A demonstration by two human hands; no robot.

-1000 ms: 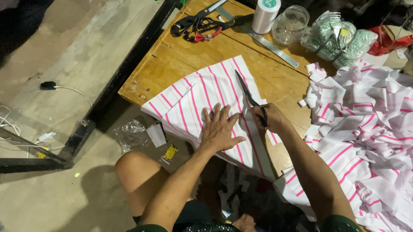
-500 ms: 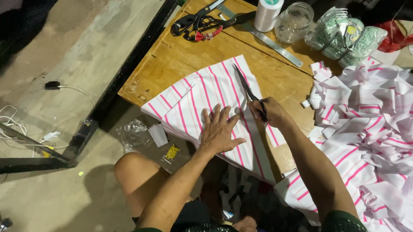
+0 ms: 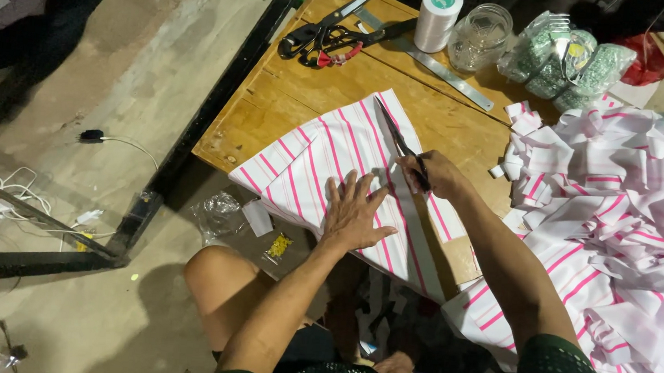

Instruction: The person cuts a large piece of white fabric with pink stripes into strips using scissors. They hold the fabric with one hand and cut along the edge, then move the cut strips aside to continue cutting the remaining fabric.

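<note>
A piece of white cloth with pink stripes (image 3: 310,161) lies on the near corner of a wooden table (image 3: 292,89). My left hand (image 3: 354,212) presses flat on the cloth, fingers spread. My right hand (image 3: 435,175) grips black scissors (image 3: 395,132), whose blades point away from me along the cloth's right side. A narrow strip of cloth runs from the scissors back toward the table edge.
A heap of striped cloth pieces (image 3: 622,217) fills the right side. At the far edge lie two more pairs of scissors (image 3: 328,32), a metal ruler (image 3: 444,69), a thread spool (image 3: 438,17), a glass jar (image 3: 480,36) and clear bags (image 3: 567,63). Cables (image 3: 15,193) lie on the concrete floor at left.
The scissors and my right hand have edged forward along the cloth. My left hand stays pressed on the fabric in nearly the same place.
</note>
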